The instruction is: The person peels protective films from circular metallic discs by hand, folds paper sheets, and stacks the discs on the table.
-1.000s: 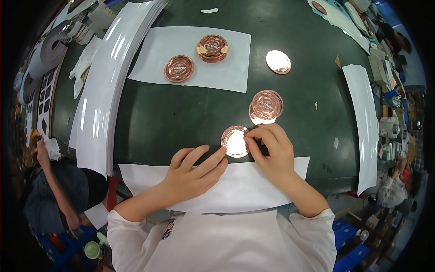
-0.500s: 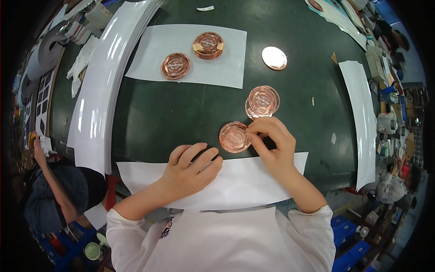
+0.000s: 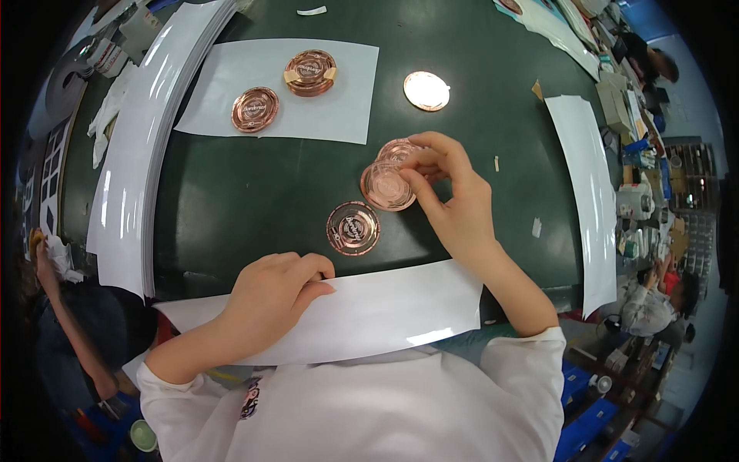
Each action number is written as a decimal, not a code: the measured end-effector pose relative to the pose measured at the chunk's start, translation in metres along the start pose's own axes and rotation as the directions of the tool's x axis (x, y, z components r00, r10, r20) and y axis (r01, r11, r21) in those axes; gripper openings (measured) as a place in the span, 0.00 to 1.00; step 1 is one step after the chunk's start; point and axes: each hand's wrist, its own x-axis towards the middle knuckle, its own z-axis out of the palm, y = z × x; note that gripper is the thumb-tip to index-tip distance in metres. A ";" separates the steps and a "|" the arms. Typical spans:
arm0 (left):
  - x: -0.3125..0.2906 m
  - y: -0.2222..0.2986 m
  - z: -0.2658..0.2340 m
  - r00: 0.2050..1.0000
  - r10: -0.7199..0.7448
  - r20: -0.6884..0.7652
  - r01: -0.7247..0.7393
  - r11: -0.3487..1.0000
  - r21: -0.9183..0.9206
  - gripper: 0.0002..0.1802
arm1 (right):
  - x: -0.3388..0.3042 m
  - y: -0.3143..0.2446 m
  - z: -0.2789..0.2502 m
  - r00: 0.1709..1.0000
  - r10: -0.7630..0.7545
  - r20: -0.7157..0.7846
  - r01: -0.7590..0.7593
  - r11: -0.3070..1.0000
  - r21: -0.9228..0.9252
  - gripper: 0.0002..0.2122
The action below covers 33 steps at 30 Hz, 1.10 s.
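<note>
My right hand (image 3: pixel 454 192) is raised over the dark green table, thumb and fingertips pinching the edge of a thin, see-through round film (image 3: pixel 387 186). Behind that film lies a small pile of copper-coloured round discs (image 3: pixel 397 149), partly covered by it and by my fingers. Nearer to me, a round copper disc (image 3: pixel 352 229) with a dark ring and raised lettering lies flat on the table. My left hand (image 3: pixel 273 296) is curled at the far edge of a white sheet (image 3: pixel 400 308), thumb and forefinger closed at that edge; its other fingers are mostly hidden.
Another white sheet (image 3: pixel 346 115) carries a copper disc (image 3: pixel 255 109) and a taped stack of discs (image 3: pixel 310 71). A shiny round disc (image 3: pixel 426 91) lies farther right. Stacked white sheets (image 3: pixel 146 146) stand on the left, a narrow sheet (image 3: pixel 581 200) on the right. Other people work at both sides.
My right hand has moved away from the near disc toward the pile with the film, and the disc now looks darker. My left hand's spread fingers have drawn in. The whole view has shifted.
</note>
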 end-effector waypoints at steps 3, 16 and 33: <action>0.001 0.001 -0.006 0.998 -0.005 0.061 0.007 0.999 -0.044 0.06 | 0.004 0.002 -0.004 0.999 -0.042 0.019 0.045 0.988 -0.149 0.20; 0.016 -0.003 -0.027 0.849 -0.287 0.442 0.421 0.875 -0.239 0.07 | -0.027 -0.043 -0.046 0.834 0.002 0.552 0.127 0.973 -0.195 0.16; 0.046 -0.006 0.007 0.772 -0.002 0.636 0.569 0.448 -0.689 0.11 | -0.036 -0.053 -0.031 0.860 -0.268 0.433 0.350 0.929 -0.122 0.14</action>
